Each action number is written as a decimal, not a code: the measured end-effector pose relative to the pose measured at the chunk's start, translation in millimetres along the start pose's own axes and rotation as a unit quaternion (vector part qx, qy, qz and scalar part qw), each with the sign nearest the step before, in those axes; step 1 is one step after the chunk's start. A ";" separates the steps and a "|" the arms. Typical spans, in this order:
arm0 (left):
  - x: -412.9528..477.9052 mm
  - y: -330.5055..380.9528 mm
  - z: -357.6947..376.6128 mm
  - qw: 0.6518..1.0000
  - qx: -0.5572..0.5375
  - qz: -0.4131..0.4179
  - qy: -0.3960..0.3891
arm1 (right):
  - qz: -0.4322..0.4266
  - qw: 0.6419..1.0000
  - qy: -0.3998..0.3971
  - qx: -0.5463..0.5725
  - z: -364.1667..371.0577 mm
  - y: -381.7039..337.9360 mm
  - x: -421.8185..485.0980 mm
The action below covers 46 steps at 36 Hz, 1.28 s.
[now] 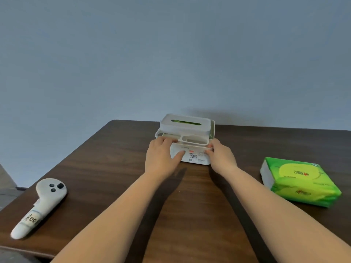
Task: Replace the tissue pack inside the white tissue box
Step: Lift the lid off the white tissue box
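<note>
The white tissue box (191, 154) stands at the far middle of the dark wooden table (190, 205). Its lid (185, 127) has a slot that shows green inside. In front of the lid are two open compartments. My left hand (161, 158) grips the box's near left corner, fingers over the rim and thumb on the labelled front. My right hand (220, 156) holds the near right corner the same way. A full green tissue pack (300, 181) lies on the table to the right, apart from both hands.
A white controller (39, 204) with black buttons lies near the table's left front edge. A plain blue-grey wall rises right behind the box. The table's left corner is rounded, with floor beyond it.
</note>
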<state>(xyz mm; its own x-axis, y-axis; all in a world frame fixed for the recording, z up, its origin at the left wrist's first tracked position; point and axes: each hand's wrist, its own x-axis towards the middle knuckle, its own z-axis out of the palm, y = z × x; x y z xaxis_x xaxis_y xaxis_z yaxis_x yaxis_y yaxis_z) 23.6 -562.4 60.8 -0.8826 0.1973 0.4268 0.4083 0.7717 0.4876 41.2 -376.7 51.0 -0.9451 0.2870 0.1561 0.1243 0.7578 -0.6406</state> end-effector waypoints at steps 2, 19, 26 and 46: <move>-9.3 4.5 -0.9 1.000 0.021 0.011 -0.007 | 0.001 1.000 0.003 -0.002 -6.9 5.4 -17.1; -62.5 26.3 -6.4 0.986 0.124 0.111 -0.015 | -0.004 1.000 0.021 -0.023 -48.0 42.3 -106.3; -60.6 29.4 -18.8 0.993 0.059 0.099 -0.032 | 0.006 0.995 -0.009 -0.100 -61.7 41.4 -108.8; -59.9 -12.1 -47.8 0.993 0.035 -0.036 0.105 | -0.120 0.977 0.067 -0.162 -54.2 4.9 -99.5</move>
<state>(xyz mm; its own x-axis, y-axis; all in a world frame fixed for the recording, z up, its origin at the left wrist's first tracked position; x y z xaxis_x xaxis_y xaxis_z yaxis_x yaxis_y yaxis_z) 82.7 -612.5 65.7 -0.8378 0.0147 0.5458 0.3222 0.8203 0.4725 152.1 -369.8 73.0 -0.9131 0.1364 0.3842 0.0136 0.9520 -0.3057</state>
